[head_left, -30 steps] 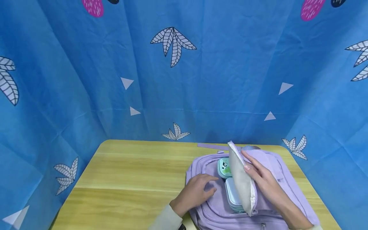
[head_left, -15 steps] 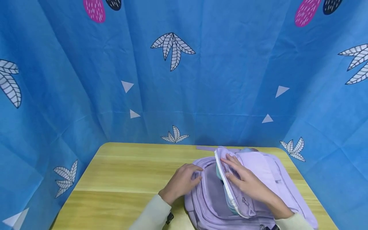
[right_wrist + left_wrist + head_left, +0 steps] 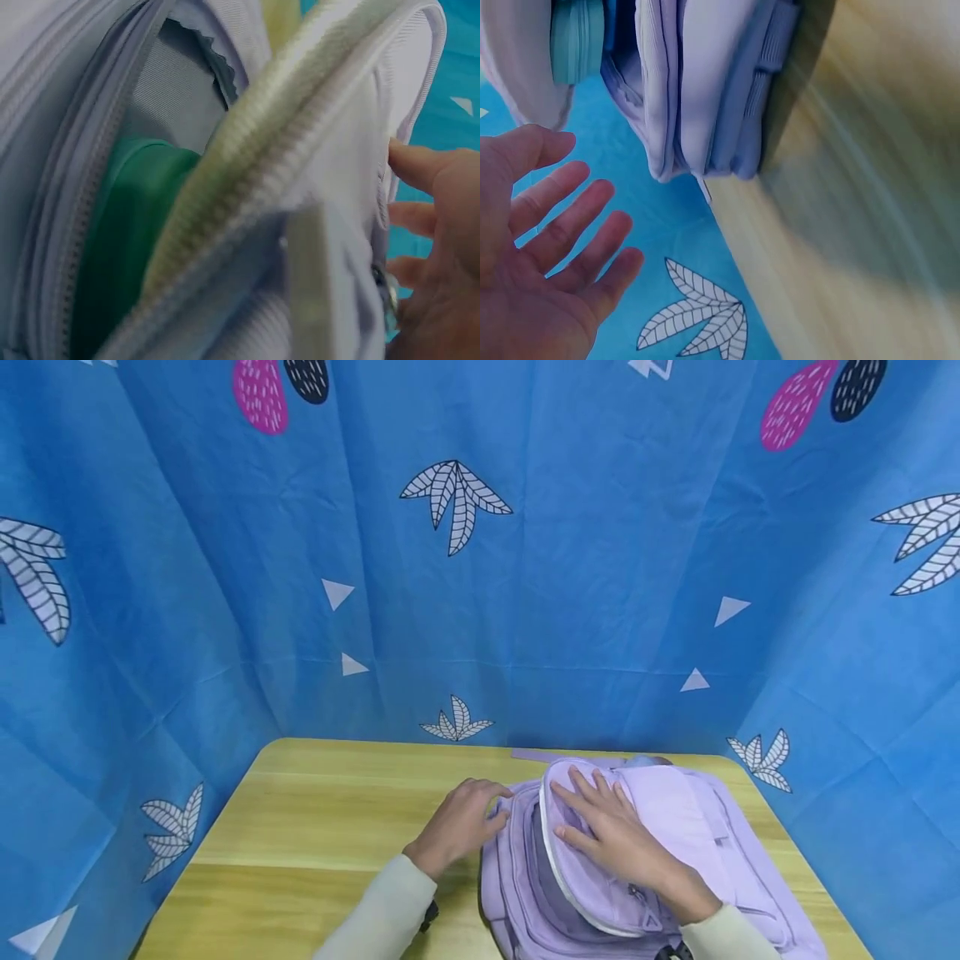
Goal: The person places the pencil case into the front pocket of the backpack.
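Note:
A lavender backpack [image 3: 697, 827] lies on the right part of the table, its front pocket unzipped. My right hand [image 3: 611, 831] rests with spread fingers on the outside of the pocket flap [image 3: 570, 860], which leans over the opening. To the left of the bag hovers my left hand [image 3: 461, 822], fingers loosely bent near the bag's left edge and holding nothing. In the left wrist view a teal box [image 3: 577, 41] shows inside the pocket, apart from that hand. The right wrist view shows a green container [image 3: 139, 225] behind the zipper edge; the flap hides the pocket's contents in the head view.
The wooden table [image 3: 322, 827] stretches to the left of the bag. A blue patterned curtain [image 3: 585, 568] hangs behind the table and along its sides. A lavender strap [image 3: 532, 754] lies at the table's back edge.
The right hand has swung the pocket flap leftward and down over the boxes, and its fingers have spread flat. My left hand has drawn back leftward from the pocket to the bag's edge.

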The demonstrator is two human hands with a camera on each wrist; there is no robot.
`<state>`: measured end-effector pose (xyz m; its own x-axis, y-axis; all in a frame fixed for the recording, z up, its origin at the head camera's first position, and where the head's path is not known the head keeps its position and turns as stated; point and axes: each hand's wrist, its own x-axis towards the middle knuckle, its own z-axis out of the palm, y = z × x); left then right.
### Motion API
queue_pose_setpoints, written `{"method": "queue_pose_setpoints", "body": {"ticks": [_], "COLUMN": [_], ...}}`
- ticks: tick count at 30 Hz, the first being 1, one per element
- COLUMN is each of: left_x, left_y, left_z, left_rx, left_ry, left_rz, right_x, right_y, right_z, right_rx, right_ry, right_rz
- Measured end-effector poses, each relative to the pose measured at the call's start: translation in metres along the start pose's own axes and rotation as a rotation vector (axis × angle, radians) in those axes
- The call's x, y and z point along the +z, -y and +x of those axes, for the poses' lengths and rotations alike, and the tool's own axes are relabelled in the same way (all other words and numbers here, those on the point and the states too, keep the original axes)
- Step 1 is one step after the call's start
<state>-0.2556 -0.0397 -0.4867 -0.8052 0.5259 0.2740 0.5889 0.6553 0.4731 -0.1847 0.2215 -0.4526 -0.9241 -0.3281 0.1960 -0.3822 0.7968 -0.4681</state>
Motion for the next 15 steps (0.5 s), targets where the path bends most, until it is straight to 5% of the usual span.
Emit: {"method": "queue_pose_setpoints", "body": {"ticks": [8, 15], "left_x": [-0.012, -0.022], "left_y": [0.003, 0.004], "left_z": [0.015, 0.028], "left_rx": [-0.002, -0.043], "left_ry": [0.017, 0.044], "left_rz": [0.025, 0.084], "right_x": [0.006, 0.007], "right_y": [0.003, 0.003], "right_z": [0.012, 0.026], "right_rx": [-0.016, 0.017], "right_ry": [0.065, 0.223], "right_rz": [-0.254, -0.185]}}
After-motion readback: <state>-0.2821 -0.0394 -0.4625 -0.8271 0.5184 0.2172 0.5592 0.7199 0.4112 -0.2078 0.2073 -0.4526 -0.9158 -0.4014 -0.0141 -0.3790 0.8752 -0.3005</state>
